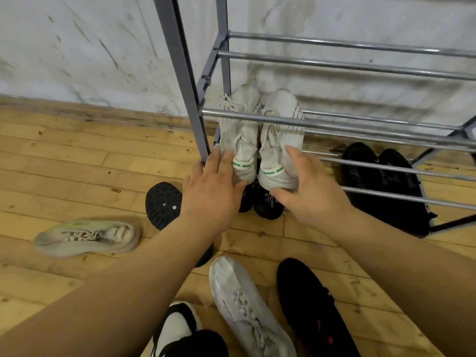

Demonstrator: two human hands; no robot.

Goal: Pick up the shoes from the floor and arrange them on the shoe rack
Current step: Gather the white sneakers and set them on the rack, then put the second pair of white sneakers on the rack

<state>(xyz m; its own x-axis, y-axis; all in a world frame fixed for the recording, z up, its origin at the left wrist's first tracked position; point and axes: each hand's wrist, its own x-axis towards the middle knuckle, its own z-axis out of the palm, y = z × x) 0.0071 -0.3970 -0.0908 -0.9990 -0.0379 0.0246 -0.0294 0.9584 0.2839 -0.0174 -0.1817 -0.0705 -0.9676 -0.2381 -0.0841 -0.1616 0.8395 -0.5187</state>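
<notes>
A pair of white sneakers with green heel tabs lies side by side, toes to the wall, on a middle shelf of the metal shoe rack (334, 124). My left hand (213, 186) grips the heel of the left white sneaker (238, 130). My right hand (306, 186) grips the heel of the right white sneaker (282, 132). A black pair (381, 181) sits on the lower shelf at the right. Another black pair (265, 202) lies under the white heels.
On the wooden floor lie a beige sneaker (87, 237) at the left, an upturned black shoe (163, 203), a grey-white sneaker (244, 305), a black shoe (311, 307) and a black-and-white shoe (180, 331). A scuffed white wall stands behind the rack.
</notes>
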